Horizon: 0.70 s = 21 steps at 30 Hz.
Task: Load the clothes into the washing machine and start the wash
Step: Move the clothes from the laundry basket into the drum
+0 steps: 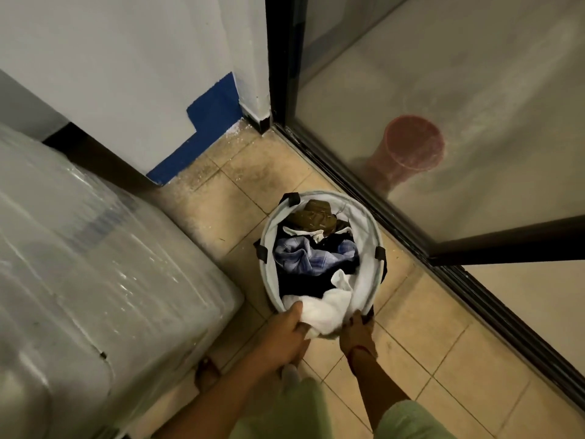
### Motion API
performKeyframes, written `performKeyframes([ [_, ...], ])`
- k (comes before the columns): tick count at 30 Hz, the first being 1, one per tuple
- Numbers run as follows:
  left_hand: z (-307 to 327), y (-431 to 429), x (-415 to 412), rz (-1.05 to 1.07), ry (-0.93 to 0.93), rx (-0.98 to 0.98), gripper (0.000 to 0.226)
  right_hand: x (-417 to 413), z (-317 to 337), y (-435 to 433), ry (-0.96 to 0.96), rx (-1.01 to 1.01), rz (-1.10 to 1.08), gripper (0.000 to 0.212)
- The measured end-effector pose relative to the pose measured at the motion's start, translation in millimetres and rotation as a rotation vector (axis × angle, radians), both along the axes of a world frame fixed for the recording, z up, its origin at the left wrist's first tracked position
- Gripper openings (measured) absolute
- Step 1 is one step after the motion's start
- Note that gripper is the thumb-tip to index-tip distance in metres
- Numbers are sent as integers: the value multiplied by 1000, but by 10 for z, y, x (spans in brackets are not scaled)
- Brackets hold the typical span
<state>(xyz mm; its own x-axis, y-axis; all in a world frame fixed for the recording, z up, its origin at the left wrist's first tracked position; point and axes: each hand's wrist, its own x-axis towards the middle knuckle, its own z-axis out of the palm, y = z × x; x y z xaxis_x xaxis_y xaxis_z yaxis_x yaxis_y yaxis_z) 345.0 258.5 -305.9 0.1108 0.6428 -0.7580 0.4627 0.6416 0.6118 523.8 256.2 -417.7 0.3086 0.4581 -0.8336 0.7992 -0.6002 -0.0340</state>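
The laundry basket (268, 270) stands on the tiled floor (443, 359) straight ahead of both hands, full of clothes (304, 256). The left hand (285, 332) pinches the white cloth (329, 304) draped over the near rim, and the right hand (357, 331) curls its fingers (354, 319) round that rim. The plastic-wrapped washing machine (79, 248) stands just left, nearer the left hand. A glass door (459, 106) hems the right side, with a pink bucket (408, 150) behind it.
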Motion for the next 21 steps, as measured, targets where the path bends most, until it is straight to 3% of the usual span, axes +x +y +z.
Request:
performKeyframes([
  [7, 158, 373, -137, 216, -143, 157, 44, 545, -29, -388, -277, -161, 267, 59],
  [13, 602, 487, 25, 255, -278, 285, 41, 658, -6, -524, -365, -285, 306, 59],
  [16, 902, 569, 1, 347, -379, 392, 37, 641, -38, -392, -371, -335, 267, 73],
  [19, 1106, 666, -64, 300, -425, 409, 38, 479, 31, -150, -369, -235, 422, 89],
  [21, 1176, 682, -94, 279, -419, 386, 37, 294, 153, 38, -318, -39, 473, 80],
])
